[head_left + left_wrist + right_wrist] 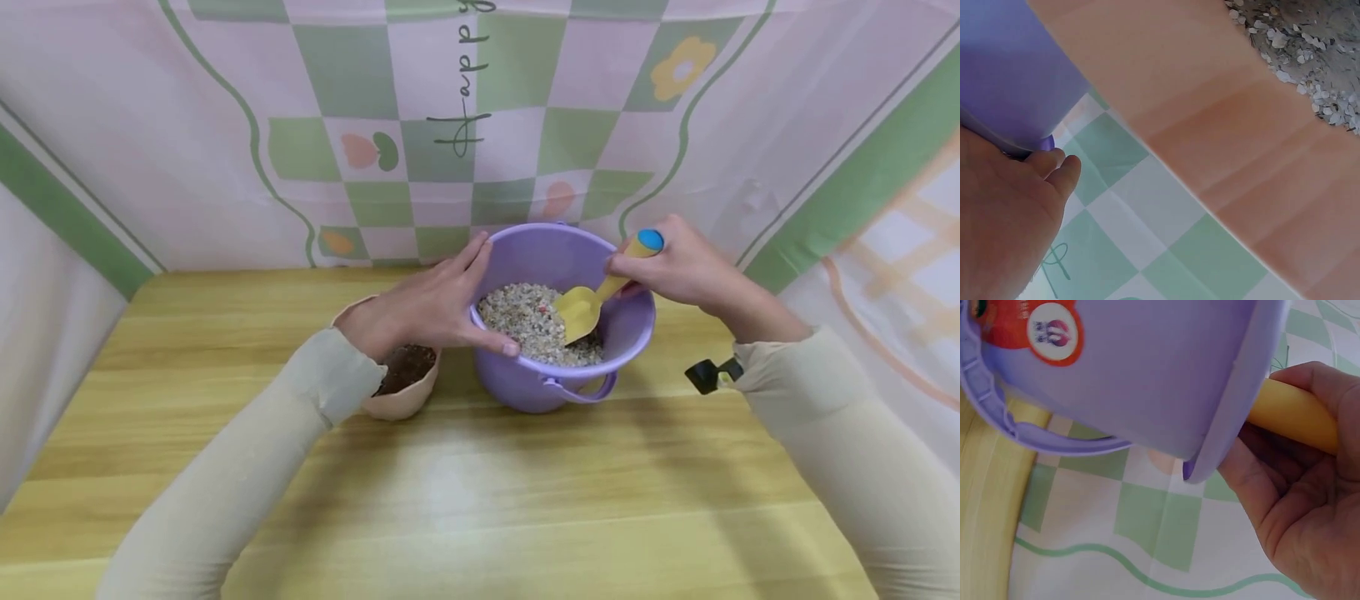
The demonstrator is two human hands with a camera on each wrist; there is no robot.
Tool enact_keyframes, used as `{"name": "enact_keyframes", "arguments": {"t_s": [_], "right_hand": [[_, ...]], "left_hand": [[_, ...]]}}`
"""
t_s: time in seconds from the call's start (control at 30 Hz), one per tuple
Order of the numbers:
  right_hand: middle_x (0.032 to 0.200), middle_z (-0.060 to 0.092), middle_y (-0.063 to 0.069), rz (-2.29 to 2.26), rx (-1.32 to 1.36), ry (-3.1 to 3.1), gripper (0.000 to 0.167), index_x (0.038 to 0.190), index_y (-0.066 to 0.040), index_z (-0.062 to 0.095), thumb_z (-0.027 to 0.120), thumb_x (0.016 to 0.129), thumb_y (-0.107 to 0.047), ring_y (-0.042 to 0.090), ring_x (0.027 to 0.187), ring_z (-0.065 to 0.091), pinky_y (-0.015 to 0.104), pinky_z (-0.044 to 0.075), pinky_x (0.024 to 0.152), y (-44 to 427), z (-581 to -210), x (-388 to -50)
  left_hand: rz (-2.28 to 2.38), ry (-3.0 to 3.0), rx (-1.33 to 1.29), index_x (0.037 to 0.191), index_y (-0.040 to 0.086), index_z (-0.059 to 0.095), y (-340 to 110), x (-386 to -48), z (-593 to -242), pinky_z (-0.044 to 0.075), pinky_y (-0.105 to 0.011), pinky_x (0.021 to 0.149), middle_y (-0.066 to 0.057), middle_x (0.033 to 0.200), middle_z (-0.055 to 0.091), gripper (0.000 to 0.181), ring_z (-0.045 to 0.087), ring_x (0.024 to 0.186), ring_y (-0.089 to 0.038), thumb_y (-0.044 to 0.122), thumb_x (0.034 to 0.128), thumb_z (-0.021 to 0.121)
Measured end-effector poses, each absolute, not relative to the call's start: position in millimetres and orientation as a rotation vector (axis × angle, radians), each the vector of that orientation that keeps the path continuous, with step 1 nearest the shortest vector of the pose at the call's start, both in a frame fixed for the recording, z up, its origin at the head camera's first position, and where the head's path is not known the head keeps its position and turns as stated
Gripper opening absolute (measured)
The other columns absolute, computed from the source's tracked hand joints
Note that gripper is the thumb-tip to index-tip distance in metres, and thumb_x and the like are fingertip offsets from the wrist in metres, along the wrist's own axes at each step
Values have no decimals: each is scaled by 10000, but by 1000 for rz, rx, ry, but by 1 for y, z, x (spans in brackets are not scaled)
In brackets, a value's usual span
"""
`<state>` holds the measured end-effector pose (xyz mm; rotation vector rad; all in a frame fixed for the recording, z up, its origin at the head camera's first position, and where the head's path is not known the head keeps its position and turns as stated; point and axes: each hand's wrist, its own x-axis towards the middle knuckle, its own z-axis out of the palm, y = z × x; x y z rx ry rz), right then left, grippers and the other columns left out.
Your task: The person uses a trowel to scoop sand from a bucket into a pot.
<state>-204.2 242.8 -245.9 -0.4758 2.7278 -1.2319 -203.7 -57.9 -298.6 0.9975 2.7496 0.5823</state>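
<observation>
A purple bucket [525, 392], tilted toward the person, holds pale gravel [525, 321]. The left hand [442, 308] grips its left rim, thumb over the front edge and fingers at the back; in the left wrist view that hand [1010, 212] lies against the purple wall [1016, 69]. The right hand [675, 262] holds a yellow scoop [579, 314] by its blue-tipped handle, the blade in the gravel. In the right wrist view the right hand [1310, 487] is curled round the yellow handle [1297, 415] beside the bucket's rim [1241, 394].
A light pink pot [405, 402] with dark soil [407, 368] stands left of the bucket, partly under the left wrist. The wooden table [450, 517] ends at a checked cloth [510, 67] behind. A black piece [703, 377] sticks out at the right cuff.
</observation>
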Motion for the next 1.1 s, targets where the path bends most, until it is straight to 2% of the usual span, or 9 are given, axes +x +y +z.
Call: {"name": "enact_keyframes", "arguments": {"t_s": [0.3,0.53,0.9,1.1], "right_hand": [[753,738,120,-1309,-441,2716,186,864,113,740,657,917,-44,261,649,729,341,603,618,241,-248,-203],[736,735,137,-1329,-387,2685,204,919,104,729,681,917,-94,257,617,726,369,600,584,235,-258,-203],[727,731,146,-1375,-359,2672,184,896,89,733,688,910,-88,300,630,727,410,600,595,231,-261,-200],[739,737,141,-1405,-425,2656,194,904,102,727,675,917,-84,226,613,728,405,598,592,231,-264,-200]], "left_hand": [[590,2734,969,1586,70,-99,-58,-203,-295,222,-427,1186,-80,1653,-163,1420,91,1511,-310,820,671,687],[573,2725,954,1584,72,-103,-57,-203,-294,224,-430,1189,-71,1649,-181,1412,85,1511,-315,818,678,683],[564,2721,938,1581,77,-120,-56,-202,-293,209,-427,1190,-76,1643,-198,1419,67,1511,-319,812,677,690],[565,2721,941,1580,75,-122,-56,-201,-293,212,-438,1189,-78,1642,-200,1419,77,1507,-335,811,678,690]]}}
